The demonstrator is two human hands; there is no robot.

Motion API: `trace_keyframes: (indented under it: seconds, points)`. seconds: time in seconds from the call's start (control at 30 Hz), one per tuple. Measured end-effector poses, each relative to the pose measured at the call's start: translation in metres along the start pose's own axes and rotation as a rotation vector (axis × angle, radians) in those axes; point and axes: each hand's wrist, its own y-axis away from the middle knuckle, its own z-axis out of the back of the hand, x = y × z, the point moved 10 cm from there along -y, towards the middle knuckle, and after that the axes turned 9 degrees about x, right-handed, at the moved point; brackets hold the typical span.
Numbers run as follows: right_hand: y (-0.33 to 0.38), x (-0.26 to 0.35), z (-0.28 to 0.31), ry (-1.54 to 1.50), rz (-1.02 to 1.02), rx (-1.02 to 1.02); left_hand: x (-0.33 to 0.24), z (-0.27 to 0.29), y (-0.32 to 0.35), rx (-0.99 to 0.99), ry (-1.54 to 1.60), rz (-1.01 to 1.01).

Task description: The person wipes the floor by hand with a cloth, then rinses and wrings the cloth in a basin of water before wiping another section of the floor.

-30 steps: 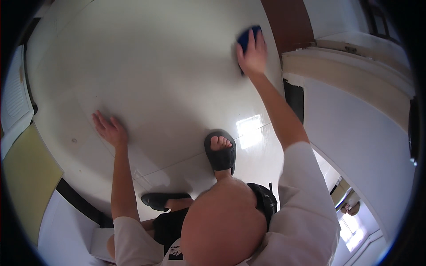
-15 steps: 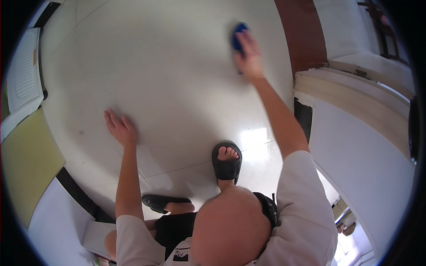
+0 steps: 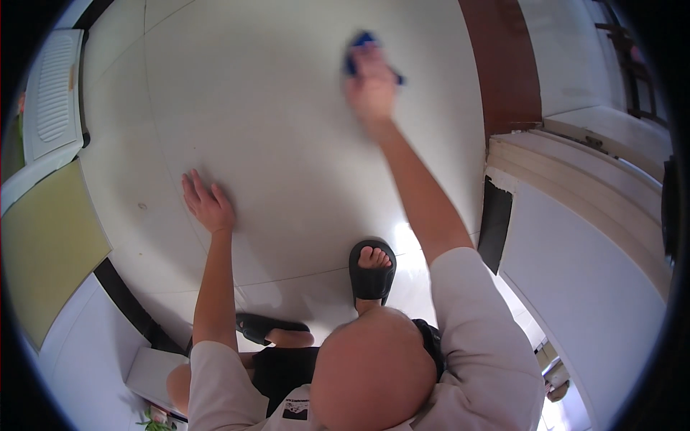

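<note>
My right hand (image 3: 372,92) is stretched out to the far middle of the view, pressing a bunched dark blue cloth (image 3: 364,38) against the pale tiled floor (image 3: 280,151). Bits of the cloth stick out ahead of the fingertips and to the right of the hand; the palm hides the rest. My left hand (image 3: 210,207) rests palm down on the tiles nearer to me, its fingers spread and nothing in it.
A black slipper (image 3: 371,280) is on my right foot, and another slipper (image 3: 255,328) is on my left. A dark red strip (image 3: 507,65) borders the floor at right, beside a door frame (image 3: 575,161). At left stand a white ribbed appliance (image 3: 56,97) and a yellow-green panel (image 3: 57,248).
My right hand has swept leftward with the blue cloth. The left hand stays on about the same patch of floor, while the whole view has shifted slightly.
</note>
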Motion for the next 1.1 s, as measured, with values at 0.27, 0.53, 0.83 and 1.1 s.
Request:
trace_keyframes:
  seconds: [0.27,0.53,0.83,1.1]
  points:
    - [0.006,0.109,-0.052,-0.013,0.367,0.279,0.012,-0.008,0.002,-0.004,0.084,-0.004]
    - [0.157,-0.125,0.152,0.1,-0.287,0.263,-0.001,-0.004,0.0,0.031,0.096,-0.008]
    - [0.34,-0.04,0.154,0.21,-0.507,0.162,0.0,-0.003,0.0,0.019,0.086,-0.003]
    - [0.176,0.12,-0.02,-0.054,-0.253,0.369,-0.003,-0.005,0.0,-0.024,0.104,-0.05]
